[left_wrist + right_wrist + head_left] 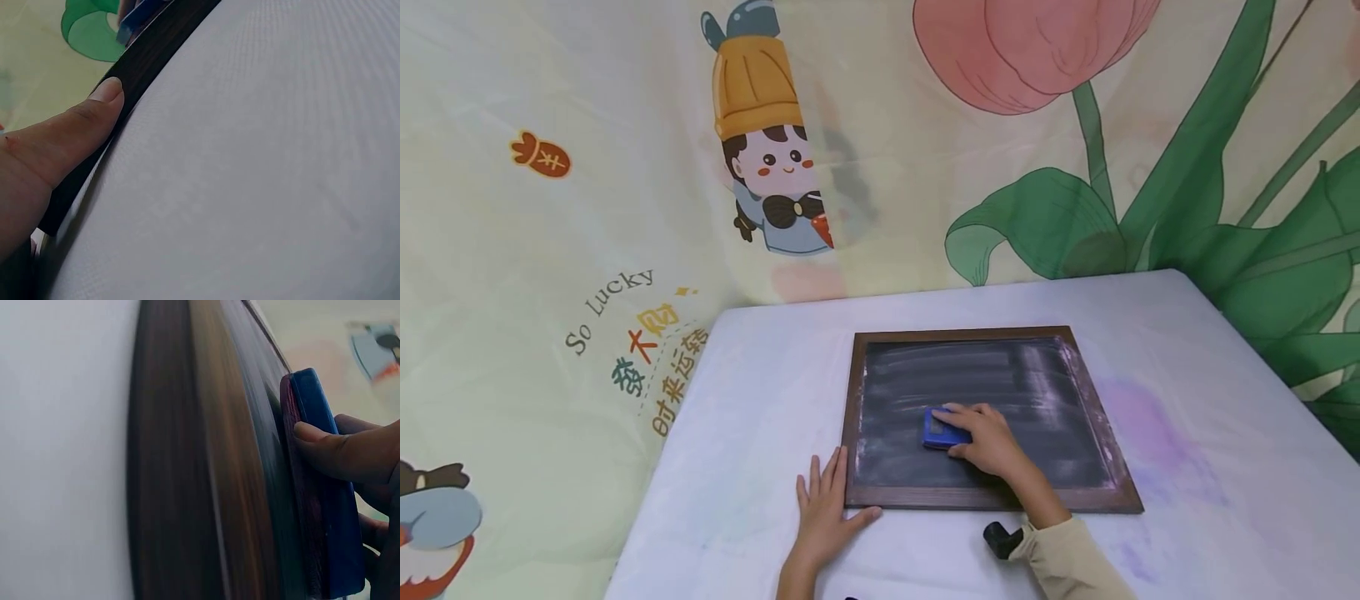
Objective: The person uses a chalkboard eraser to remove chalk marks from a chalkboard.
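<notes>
A blackboard point(940, 375) in a brown wooden frame lies flat, with pale chalk smears across it. My right hand point(992, 437) grips a blue board eraser point(943, 432) near the middle of the board. In the right wrist view, the thumb and fingers hold the eraser point(331, 487) by its sides, its dark felt face toward the board. At the board's lower left corner, my left hand point(826, 508) lies with fingers spread against the frame. The left wrist view shows its thumb point(107, 94) resting along the frame's edge point(144, 62).
A white cloth point(760, 375) covers the table, with pink and purple stains point(1150, 425) to the board's right. A black object point(1000, 540) sits by the right sleeve point(1067, 558). Behind hangs a printed curtain with a large pink flower point(1037, 50).
</notes>
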